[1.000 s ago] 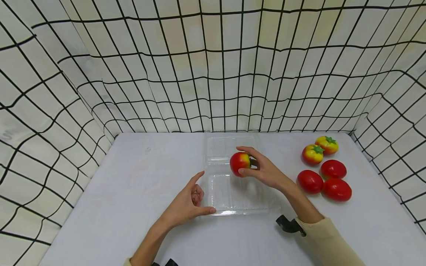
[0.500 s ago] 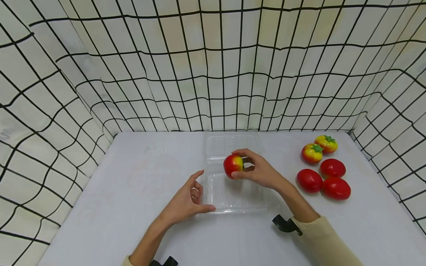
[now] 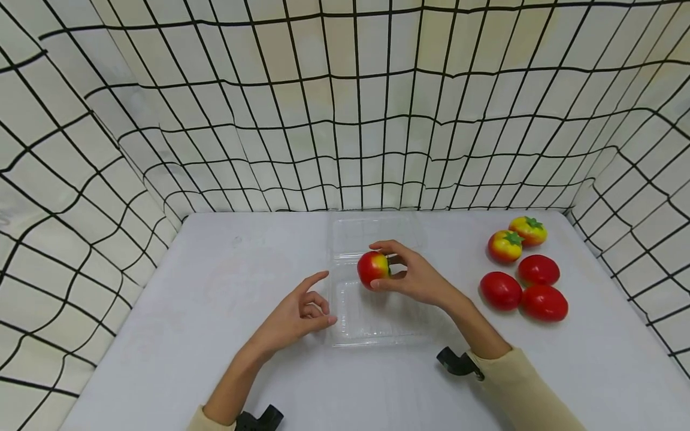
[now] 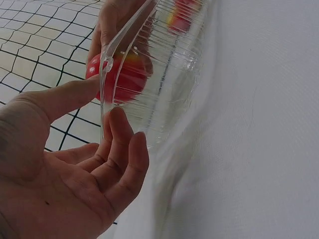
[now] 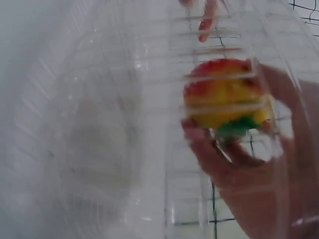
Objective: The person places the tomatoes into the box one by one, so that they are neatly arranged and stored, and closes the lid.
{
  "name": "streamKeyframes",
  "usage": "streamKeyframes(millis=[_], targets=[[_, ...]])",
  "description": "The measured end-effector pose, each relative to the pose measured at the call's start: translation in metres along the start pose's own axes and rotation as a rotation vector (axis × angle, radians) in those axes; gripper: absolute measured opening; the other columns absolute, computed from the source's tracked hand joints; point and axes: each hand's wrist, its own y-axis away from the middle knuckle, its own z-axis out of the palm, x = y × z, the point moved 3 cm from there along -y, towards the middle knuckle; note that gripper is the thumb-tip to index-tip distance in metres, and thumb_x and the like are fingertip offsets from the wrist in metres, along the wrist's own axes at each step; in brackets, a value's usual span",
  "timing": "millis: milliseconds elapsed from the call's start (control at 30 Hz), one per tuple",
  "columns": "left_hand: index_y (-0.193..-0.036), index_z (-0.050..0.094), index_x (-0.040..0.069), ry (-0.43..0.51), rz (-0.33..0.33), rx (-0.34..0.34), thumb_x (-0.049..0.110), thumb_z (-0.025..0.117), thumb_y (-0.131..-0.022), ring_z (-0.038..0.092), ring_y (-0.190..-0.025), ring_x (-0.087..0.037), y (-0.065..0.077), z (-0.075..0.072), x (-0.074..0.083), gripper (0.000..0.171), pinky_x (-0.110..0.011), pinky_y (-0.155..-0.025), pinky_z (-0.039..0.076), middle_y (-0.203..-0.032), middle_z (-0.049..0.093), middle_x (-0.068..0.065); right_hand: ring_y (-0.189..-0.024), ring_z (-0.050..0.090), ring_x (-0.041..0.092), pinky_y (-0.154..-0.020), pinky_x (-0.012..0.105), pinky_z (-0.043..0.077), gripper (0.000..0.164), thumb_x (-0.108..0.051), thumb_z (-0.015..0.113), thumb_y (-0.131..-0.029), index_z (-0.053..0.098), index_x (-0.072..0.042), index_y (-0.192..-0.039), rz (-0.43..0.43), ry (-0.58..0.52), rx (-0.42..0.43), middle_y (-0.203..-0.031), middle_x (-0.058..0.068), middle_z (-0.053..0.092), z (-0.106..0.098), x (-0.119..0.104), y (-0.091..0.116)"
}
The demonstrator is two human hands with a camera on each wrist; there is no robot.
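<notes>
- Black netting (image 3: pixel 358 76) covers pale walls to the left of, behind and to the right of a clear plastic container (image 3: pixel 372 323).
- A white surface (image 3: pixel 232 275) lies under the container and spreads out on both sides of it.
- The person's left hand (image 3: pixel 296 317) is just beside the container's left edge, released: index finger and thumb point toward the rim, the other fingers loosely bent. Whether a fingertip touches the plastic cannot be told.
- The container lies unfolded, its ribbed far half (image 3: pixel 353 236) close to the netting.
- A red-and-yellow fruit (image 3: pixel 371 269) with a green top is over the container, near the fold between its halves.
- The right hand (image 3: pixel 412 275) grasps this fruit from the right, also over the container.
- Well to the container's right, two matching fruits (image 3: pixel 505 247) with green leafy tops sit close together; three glossy red ovals (image 3: pixel 501 291) cluster nearer the person.
</notes>
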Motion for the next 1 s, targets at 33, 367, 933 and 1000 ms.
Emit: streamKeyframes(millis=[33, 367, 933, 1000], targets=[[-0.164, 0.027, 0.015, 0.014, 0.006, -0.012, 0.022, 0.081, -0.092, 0.066, -0.08, -0.017, -0.001, -0.001, 0.0, 0.09, -0.025, -0.072, 0.056, -0.105, 0.064, -0.01, -0.132, 0.056, 0.034, -0.099, 0.043, 0.062, 0.073, -0.022, 0.086, -0.085, 0.05, -0.02, -0.149, -0.002, -0.002, 0.0, -0.148, 0.009, 0.055, 0.0, 0.0, 0.0], [-0.163, 0.03, 0.021, 0.154, -0.009, -0.078, 0.013, 0.075, -0.095, 0.066, -0.078, -0.019, -0.004, -0.004, -0.003, 0.081, -0.034, -0.074, 0.065, -0.103, 0.063, -0.009, -0.133, 0.056, 0.036, -0.096, 0.043, 0.063, 0.07, -0.023, 0.086, -0.086, 0.054, -0.022, -0.147, -0.005, 0.002, 0.013, -0.15, 0.007, 0.055, 0.003, -0.003, 0.0], [-0.165, 0.025, 0.018, 0.255, -0.026, -0.1, 0.009, 0.078, -0.092, 0.072, -0.074, -0.019, -0.006, -0.005, -0.006, 0.09, -0.041, -0.079, 0.067, -0.103, 0.062, -0.009, -0.131, 0.058, 0.031, -0.097, 0.04, 0.063, 0.071, -0.025, 0.086, -0.086, 0.053, -0.019, -0.149, 0.004, 0.008, 0.031, -0.149, 0.005, 0.057, 0.014, -0.004, -0.001], [-0.165, 0.024, 0.017, 0.262, -0.024, -0.105, 0.008, 0.077, -0.093, 0.072, -0.074, -0.019, -0.006, -0.005, -0.006, 0.09, -0.041, -0.079, 0.067, -0.105, 0.061, -0.01, -0.13, 0.058, 0.031, -0.097, 0.039, 0.063, 0.071, -0.024, 0.086, -0.086, 0.053, -0.017, -0.148, -0.004, 0.011, 0.03, -0.147, 0.006, 0.058, 0.016, -0.004, -0.001]])
